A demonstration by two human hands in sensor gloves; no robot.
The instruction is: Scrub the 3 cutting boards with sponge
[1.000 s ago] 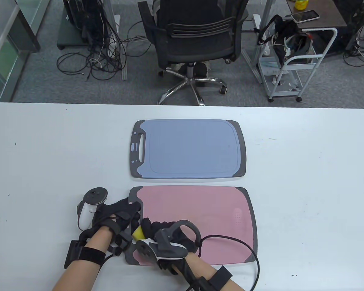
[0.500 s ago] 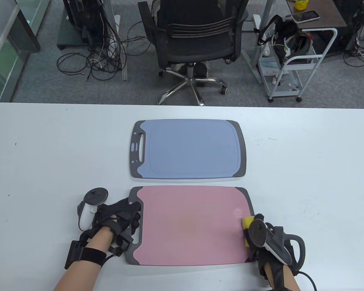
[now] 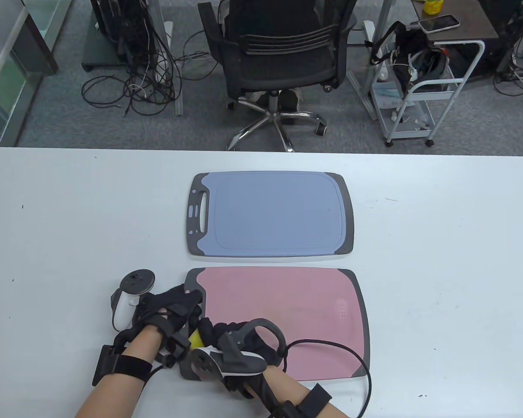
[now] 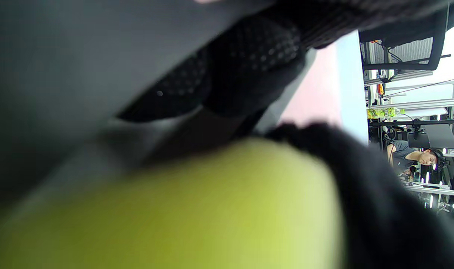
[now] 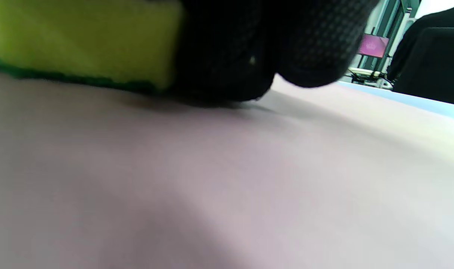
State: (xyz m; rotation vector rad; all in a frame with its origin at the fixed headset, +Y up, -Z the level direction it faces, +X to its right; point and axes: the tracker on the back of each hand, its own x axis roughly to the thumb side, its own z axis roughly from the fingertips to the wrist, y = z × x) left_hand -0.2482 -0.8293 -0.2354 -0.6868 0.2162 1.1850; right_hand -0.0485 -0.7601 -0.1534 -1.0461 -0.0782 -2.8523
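Two cutting boards lie on the white table (image 3: 440,261): a blue one (image 3: 274,213) farther off and a pink one (image 3: 296,305) close to me. My left hand (image 3: 178,311) holds the pink board's grey handle end, fingers (image 4: 249,67) curled over it. At the board's near-left corner, right beside the left hand, my right hand (image 3: 213,333) grips a yellow sponge (image 3: 195,339) and presses it onto the board. The right wrist view shows the sponge (image 5: 81,37), green side down, on the pink surface (image 5: 212,168). In the left wrist view the sponge (image 4: 212,209) fills the lower frame.
The right glove's black cable (image 3: 331,344) loops across the pink board's near-right part. Beyond the table's far edge stand an office chair (image 3: 279,56), a white cart (image 3: 422,87) and tangled floor cables (image 3: 144,87).
My right hand with the sponge swept from the pink board's left end to its right edge and back to the left end. The left hand and both boards stayed put.
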